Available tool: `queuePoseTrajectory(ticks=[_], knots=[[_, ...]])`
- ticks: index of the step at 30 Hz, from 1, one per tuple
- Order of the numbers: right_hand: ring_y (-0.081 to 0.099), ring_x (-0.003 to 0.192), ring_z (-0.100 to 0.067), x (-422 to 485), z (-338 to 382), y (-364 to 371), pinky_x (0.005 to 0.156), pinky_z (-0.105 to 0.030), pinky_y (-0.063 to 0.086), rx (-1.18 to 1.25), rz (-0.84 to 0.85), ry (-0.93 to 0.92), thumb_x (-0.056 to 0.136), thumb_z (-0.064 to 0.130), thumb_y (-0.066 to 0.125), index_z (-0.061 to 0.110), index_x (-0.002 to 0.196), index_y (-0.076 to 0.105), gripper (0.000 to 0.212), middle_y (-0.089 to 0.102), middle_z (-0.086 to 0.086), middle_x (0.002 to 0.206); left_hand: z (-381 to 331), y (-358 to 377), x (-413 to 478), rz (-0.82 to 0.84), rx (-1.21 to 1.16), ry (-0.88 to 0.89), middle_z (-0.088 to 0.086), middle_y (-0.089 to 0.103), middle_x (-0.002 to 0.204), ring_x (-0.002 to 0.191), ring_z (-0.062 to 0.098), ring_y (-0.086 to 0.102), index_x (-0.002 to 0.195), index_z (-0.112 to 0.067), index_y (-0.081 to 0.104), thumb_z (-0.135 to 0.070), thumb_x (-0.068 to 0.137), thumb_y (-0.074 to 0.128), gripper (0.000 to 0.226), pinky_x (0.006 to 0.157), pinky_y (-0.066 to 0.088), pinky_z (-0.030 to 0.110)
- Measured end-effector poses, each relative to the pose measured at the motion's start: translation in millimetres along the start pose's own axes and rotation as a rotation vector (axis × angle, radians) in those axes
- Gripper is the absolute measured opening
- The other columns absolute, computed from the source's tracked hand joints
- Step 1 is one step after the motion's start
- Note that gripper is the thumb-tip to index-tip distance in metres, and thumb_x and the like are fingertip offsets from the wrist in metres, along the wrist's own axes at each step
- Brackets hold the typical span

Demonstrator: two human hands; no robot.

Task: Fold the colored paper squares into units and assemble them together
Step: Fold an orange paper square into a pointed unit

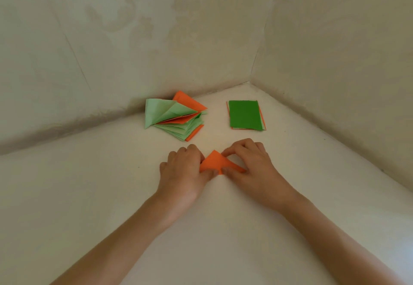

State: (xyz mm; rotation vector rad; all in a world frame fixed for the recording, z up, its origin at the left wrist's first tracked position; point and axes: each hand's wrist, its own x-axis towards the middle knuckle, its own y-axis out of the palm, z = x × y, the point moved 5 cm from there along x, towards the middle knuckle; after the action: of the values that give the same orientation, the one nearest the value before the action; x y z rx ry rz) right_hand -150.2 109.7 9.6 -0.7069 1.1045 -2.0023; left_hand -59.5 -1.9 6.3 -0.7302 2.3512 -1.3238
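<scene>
I hold the orange paper (pixel 213 162) down on the white surface (pixel 111 195), folded to a triangular shape, between both hands. My left hand (pixel 183 169) clamps its left corner, fingers curled. My right hand (pixel 251 164) pinches the right flap between thumb and forefinger. For a clean crease, I judge that the edges must align first, then the fold is pressed outward. Beyond my hands lie the pile of folded units (pixel 176 117) and the stack of unfolded sheets (pixel 244 115), dark green on top. Neither obstructs the fold.

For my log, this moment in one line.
folding; left hand, right hand pinch orange paper; folded units far left; green-topped stack far right
</scene>
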Motion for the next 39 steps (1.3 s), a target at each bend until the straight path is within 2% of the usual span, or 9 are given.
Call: queuePoseTrajectory(ticks=[5,9,14,18,21,27,33,36,39], knots=[[0.045,0.102,-0.011,3,2,-1,0.091,-0.023,0.034,0.223,-0.017,0.050,0.084,0.018,0.066,0.025,0.115,0.051,0.035,0.054,0.013,0.100,3,-8,-7,-0.064,-0.279,0.104,-0.011,0.057,0.082,0.083,0.018,0.057,0.088,-0.025,0.049,-0.019,0.084,0.068,0.021,0.078,0.048,0.037],[0.051,0.077,0.002,16,14,-4,0.071,-0.006,0.035,0.338,0.026,-0.037,0.082,0.008,0.068,0.031,0.087,0.058,0.025,0.058,0.016,0.080,15,-22,-2,-0.093,-0.332,0.184,-0.017,0.059,0.073,0.071,0.007,0.058,0.077,-0.032,0.050,-0.012,0.082,0.069,0.028,0.069,0.045,0.018],[0.045,0.078,-0.005,62,41,-43,0.075,-0.005,0.031,0.205,-0.379,-0.223,0.081,0.007,0.069,0.011,0.085,0.072,0.007,0.050,0.029,0.071,27,-85,25,-0.569,-0.242,0.438,-0.006,0.063,0.083,0.075,0.001,0.052,0.084,-0.008,0.064,-0.010,0.083,0.061,0.004,0.070,0.037,0.009],[0.053,0.083,-0.020,109,61,-46,0.073,-0.020,0.036,0.152,-0.515,-0.313,0.079,0.009,0.062,0.009,0.087,0.075,0.015,0.072,0.002,0.080,35,-114,53,-0.767,-0.237,0.372,0.006,0.062,0.098,0.089,0.010,0.056,0.100,-0.003,0.061,0.007,0.082,0.048,0.024,0.076,0.036,0.010],[0.058,0.080,-0.031,128,59,-19,0.072,-0.026,0.037,0.108,-0.409,-0.325,0.078,0.007,0.060,0.012,0.089,0.076,0.020,0.073,-0.004,0.080,42,-103,67,-0.618,-0.273,0.313,0.008,0.064,0.111,0.102,0.020,0.060,0.113,-0.005,0.061,0.009,0.071,0.037,0.050,0.083,0.035,0.006],[0.061,0.082,-0.034,107,38,11,0.075,-0.037,0.045,-0.024,-0.236,-0.363,0.062,-0.003,0.045,0.011,0.084,0.076,0.041,0.072,-0.005,0.079,59,-52,58,-0.333,-0.046,0.334,0.003,0.070,0.105,0.099,0.025,0.064,0.099,-0.011,0.072,-0.008,0.069,0.035,0.048,0.087,0.049,0.035],[0.063,0.087,-0.034,98,33,27,0.076,-0.041,0.045,-0.131,-0.096,-0.443,0.063,0.014,0.022,0.009,0.088,0.075,0.059,0.074,-0.003,0.092,52,-45,48,-0.370,0.209,0.450,0.004,0.069,0.084,0.068,0.027,0.065,0.082,-0.010,0.071,0.000,0.065,0.048,0.031,0.059,0.048,0.030],[0.060,0.094,-0.033,94,29,15,0.083,-0.036,0.045,-0.038,-0.093,-0.443,0.063,0.011,0.019,0.008,0.097,0.074,0.065,0.072,-0.006,0.102,44,-45,47,-0.364,0.233,0.407,0.008,0.068,0.082,0.068,0.032,0.064,0.081,-0.007,0.070,0.002,0.068,0.053,0.023,0.061,0.049,0.035],[0.056,0.101,-0.027,80,7,-19,0.089,-0.018,0.036,0.101,-0.228,-0.283,0.071,-0.010,0.031,0.004,0.104,0.070,0.053,0.069,-0.008,0.108,33,-51,41,-0.424,0.221,0.429,0.007,0.068,0.088,0.075,0.030,0.064,0.085,-0.008,0.069,-0.012,0.074,0.037,0.035,0.067,0.048,0.034]])
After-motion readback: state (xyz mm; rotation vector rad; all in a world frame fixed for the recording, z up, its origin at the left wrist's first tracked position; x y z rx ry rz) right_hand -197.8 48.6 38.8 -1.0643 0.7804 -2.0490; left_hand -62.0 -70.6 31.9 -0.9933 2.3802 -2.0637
